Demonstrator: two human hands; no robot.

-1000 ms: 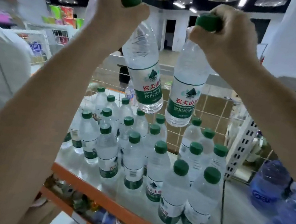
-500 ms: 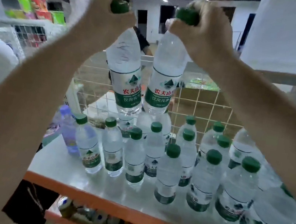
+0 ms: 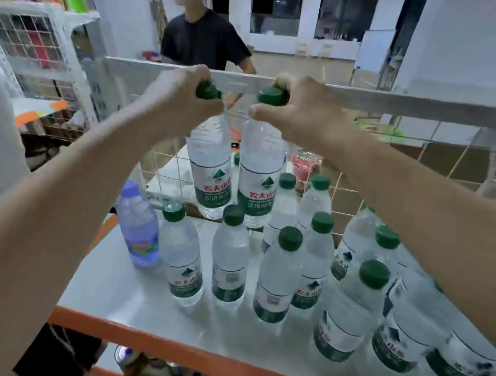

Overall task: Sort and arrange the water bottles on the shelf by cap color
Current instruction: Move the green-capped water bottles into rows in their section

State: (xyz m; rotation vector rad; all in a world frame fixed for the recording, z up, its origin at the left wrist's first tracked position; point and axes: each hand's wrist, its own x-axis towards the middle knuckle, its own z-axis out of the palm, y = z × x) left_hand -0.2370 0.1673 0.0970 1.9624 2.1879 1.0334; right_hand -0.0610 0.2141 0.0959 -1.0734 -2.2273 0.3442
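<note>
My left hand grips a green-capped water bottle by its neck. Beside it, my right hand grips a second green-capped bottle the same way. Both bottles hang side by side, their bases just above the back of the white shelf. Several green-capped bottles stand in rows on the shelf, in the middle and to the right. One bottle with a purple cap and label stands alone at the left end of the group.
A white wire grid with a flat top rail backs the shelf. The shelf's front edge is orange, with a lower shelf of goods beneath. A person in a black shirt stands behind the grid. Another rack stands at the left.
Both hands have lowered the two held bottles toward the back of the shelf. The view has swung left, and the purple bottle now shows at the left end.
</note>
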